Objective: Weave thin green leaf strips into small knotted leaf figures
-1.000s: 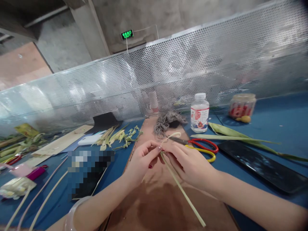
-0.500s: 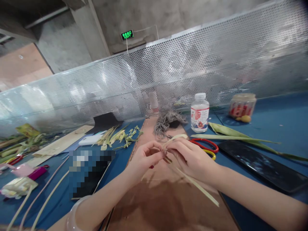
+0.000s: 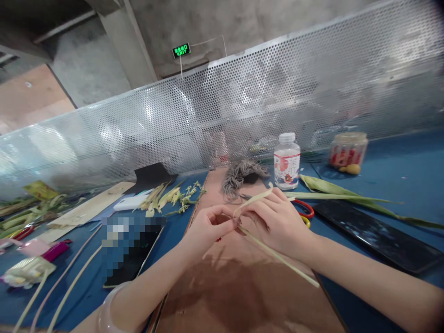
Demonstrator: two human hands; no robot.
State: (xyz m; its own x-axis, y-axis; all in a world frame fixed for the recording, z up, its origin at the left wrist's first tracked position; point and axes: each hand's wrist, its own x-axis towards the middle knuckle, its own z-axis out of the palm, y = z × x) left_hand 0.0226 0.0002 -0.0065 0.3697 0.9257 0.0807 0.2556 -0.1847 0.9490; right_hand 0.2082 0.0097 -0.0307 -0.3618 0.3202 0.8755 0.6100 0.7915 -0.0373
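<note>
Both my hands meet over a brown board (image 3: 243, 296) in the middle of the blue table. My left hand (image 3: 208, 229) pinches one end of a thin pale leaf strip (image 3: 277, 256) between thumb and forefinger. My right hand (image 3: 277, 222) has its fingers closed on the same strip, which bends around them. One short end of the strip sticks up toward the bottle, and the long end runs down to the right across the board. Red and yellow scissors (image 3: 303, 212) lie just behind my right hand, partly hidden by it.
A small clear bottle (image 3: 286, 162) and a plastic jar (image 3: 348, 150) stand near the perforated metal screen (image 3: 222, 115). A tangle of grey cord (image 3: 241, 173), long green leaves (image 3: 347, 196), a dark phone (image 3: 378, 236), leaf scraps (image 3: 171, 196) and more strips (image 3: 62, 286) lie around.
My right hand has turned and lifted, folding the strip over. The short end now points up toward the bottle, and the long end has swung from pointing down to lying out to the right.
</note>
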